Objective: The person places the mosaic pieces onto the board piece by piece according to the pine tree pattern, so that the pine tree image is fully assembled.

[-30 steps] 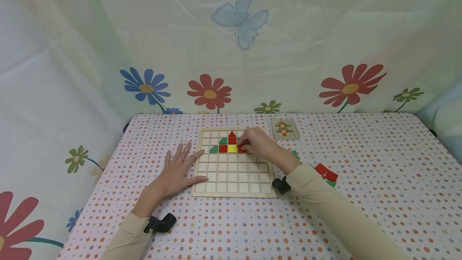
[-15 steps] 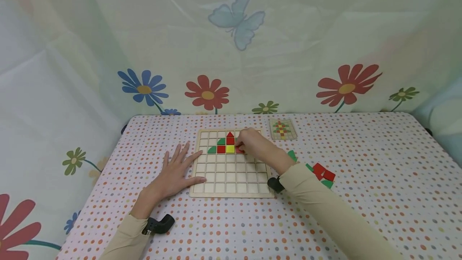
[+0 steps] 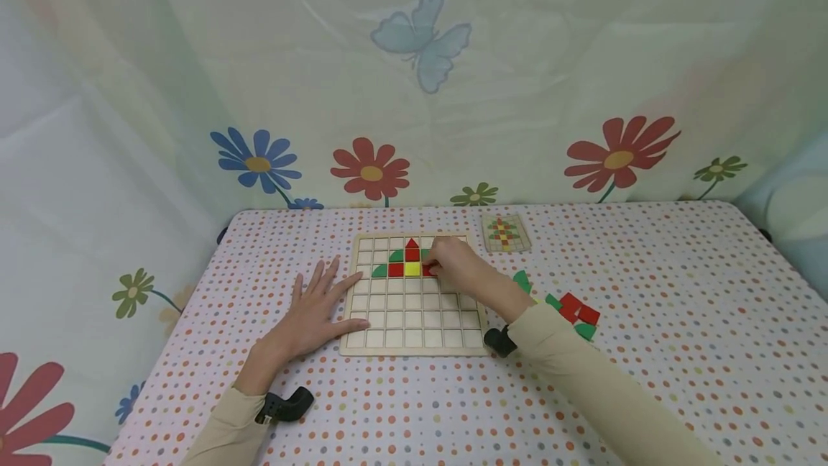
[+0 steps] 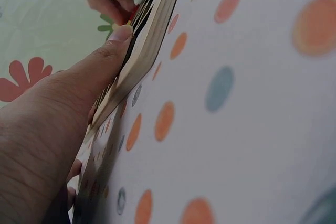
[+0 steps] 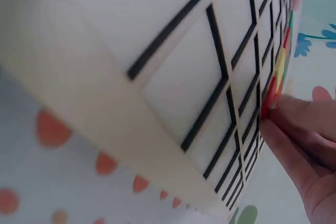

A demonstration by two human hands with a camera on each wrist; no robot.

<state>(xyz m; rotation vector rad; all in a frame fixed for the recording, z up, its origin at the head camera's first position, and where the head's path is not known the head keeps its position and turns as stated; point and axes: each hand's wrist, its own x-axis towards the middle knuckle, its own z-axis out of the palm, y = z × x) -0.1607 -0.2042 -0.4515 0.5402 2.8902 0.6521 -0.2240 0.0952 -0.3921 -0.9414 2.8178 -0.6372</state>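
Note:
A wooden grid board (image 3: 387,320) lies on the table with coloured tiles in its upper cells. My left hand (image 3: 313,311) is spread flat, thumb and a fingertip resting on the board's left edge. With curled fingers, my right hand (image 3: 456,265) pinches a red square tile (image 3: 428,270) just right of the yellow square tile (image 3: 412,269). In the right wrist view, thumb and fingertips meet at this red tile (image 5: 270,95), low against the grid. Left of the yellow one are a red square (image 3: 396,270) and a green quarter-round tile (image 3: 379,271). My right hand partly hides that row.
A small pattern card (image 3: 506,233) with a tree design lies beyond the board's right corner. Loose red tiles (image 3: 571,306) and green tiles (image 3: 585,331) lie on the dotted tablecloth at right, partly beside my right sleeve. A flowered curtain (image 3: 517,128) hangs behind the table.
The head view has shifted slightly. My right hand stays at the red tile with only small finger movements, and my left hand keeps its place on the board's edge.

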